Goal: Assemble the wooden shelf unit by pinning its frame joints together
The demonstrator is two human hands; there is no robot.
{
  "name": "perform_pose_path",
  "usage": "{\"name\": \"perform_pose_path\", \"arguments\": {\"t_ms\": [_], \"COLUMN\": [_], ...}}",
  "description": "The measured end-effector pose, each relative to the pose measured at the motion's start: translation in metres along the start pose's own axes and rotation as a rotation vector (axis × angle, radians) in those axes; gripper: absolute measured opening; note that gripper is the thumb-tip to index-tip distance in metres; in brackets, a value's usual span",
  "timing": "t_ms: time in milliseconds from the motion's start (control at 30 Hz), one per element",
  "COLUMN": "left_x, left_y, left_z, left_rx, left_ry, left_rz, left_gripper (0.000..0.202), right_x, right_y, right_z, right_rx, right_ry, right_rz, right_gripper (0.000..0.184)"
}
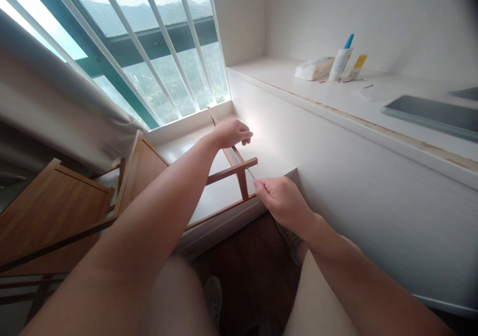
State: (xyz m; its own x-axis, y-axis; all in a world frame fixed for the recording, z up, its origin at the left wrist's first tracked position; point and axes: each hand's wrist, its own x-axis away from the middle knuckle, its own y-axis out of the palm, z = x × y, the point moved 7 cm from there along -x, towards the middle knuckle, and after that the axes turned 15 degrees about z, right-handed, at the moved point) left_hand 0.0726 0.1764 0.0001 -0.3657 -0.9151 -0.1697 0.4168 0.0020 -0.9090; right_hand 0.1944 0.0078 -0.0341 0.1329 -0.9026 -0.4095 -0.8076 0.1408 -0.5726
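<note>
A wooden shelf rack [142, 171] lies tipped on its side across a white window sill [220, 191]. My left hand [232, 133] is closed around one of its thin wooden legs [236, 158] near the far end. My right hand [282, 199] is closed in a fist on a thin metal tool [251, 173], whose tip meets the joint where a crossbar joins the leg. Both forearms reach out from the bottom of the view.
A window with white bars [157, 52] and a pale curtain [56, 102] fill the left. A white ledge [336, 97] at right carries a tissue pack [313, 68], two tubes [341, 59] and a dark tablet [433, 114]. My knees and the dark floor [250, 271] are below.
</note>
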Motion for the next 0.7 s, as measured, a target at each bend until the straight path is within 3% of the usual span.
{"name": "perform_pose_path", "arguments": {"t_ms": [200,500,700], "left_x": [-0.001,0.0,0.0], "left_y": [0.001,0.0,0.0], "left_z": [0.0,0.001,0.0], "left_rx": [-0.002,0.001,-0.001], "left_ry": [-0.007,-0.002,0.0], "left_rz": [0.0,-0.006,-0.005], "left_gripper": [0.035,0.035,0.034], "right_x": [0.001,0.01,0.005], "right_y": [-0.002,0.022,0.026], "right_z": [0.0,0.011,0.017], "right_rx": [-0.015,-0.682,-0.875], "right_ry": [-0.005,0.429,0.528], "right_rz": [0.06,0.005,-0.017], "right_gripper": [0.044,0.051,0.049]}}
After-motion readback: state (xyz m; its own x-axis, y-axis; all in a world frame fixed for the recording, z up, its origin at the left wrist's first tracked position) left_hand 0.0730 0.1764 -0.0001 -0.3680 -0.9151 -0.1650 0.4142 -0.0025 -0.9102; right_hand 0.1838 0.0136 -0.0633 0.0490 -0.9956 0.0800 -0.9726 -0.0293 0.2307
